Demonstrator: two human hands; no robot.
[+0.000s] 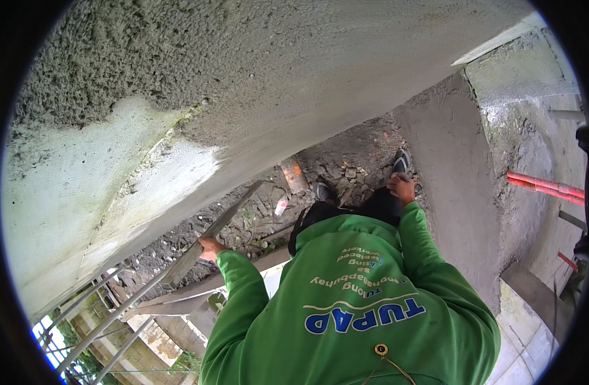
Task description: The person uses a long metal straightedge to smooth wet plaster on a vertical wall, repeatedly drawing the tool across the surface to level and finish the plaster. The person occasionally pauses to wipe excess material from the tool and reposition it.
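Rough grey plastered wall (256,70) fills our view above rubble-strewn ground (346,160). Our left hand (209,248) grips a long straightedge (211,231) laid against the wall; our right hand (402,187) rests closed on our knee, holding nothing visible.

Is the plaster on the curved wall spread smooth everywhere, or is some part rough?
Partly rough. The wall is smooth along its lower band, where the left hand holds a long straightedge; the upper left is lumpy.

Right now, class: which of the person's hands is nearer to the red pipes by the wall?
The right hand. It rests on the knee, apart from the red pipes on its right. The left hand grips a long straightedge against the plastered wall, on the far side.
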